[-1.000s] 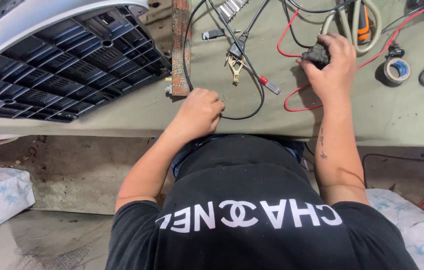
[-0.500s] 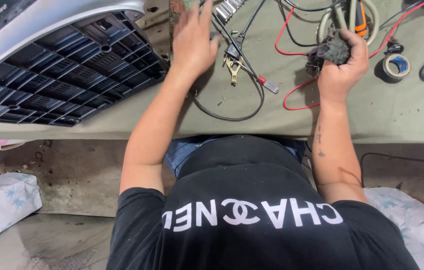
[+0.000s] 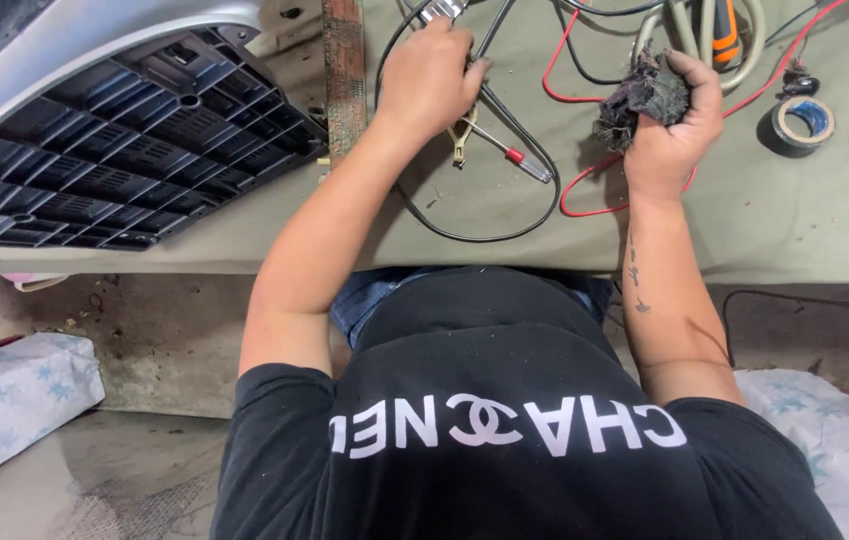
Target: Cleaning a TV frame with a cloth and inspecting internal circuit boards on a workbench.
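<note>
Head view, right hand (image 3: 670,125) gripping dark rag (image 3: 643,97), left hand (image 3: 432,75) on cables (image 3: 505,120)

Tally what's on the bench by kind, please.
Grey panel: 1
Tape roll: 1
Dark rag in right hand: 1
Brass clip near left hand: 1
Cable coil: 1
Total: 5

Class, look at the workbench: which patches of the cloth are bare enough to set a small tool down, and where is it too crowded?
Bare cloth lies along the near edge, right of the right hand and below the tape roll. A narrower strip runs between the grey grille panel and the left forearm. Between the hands, black cables, red wire and a clip crowd it.
</note>
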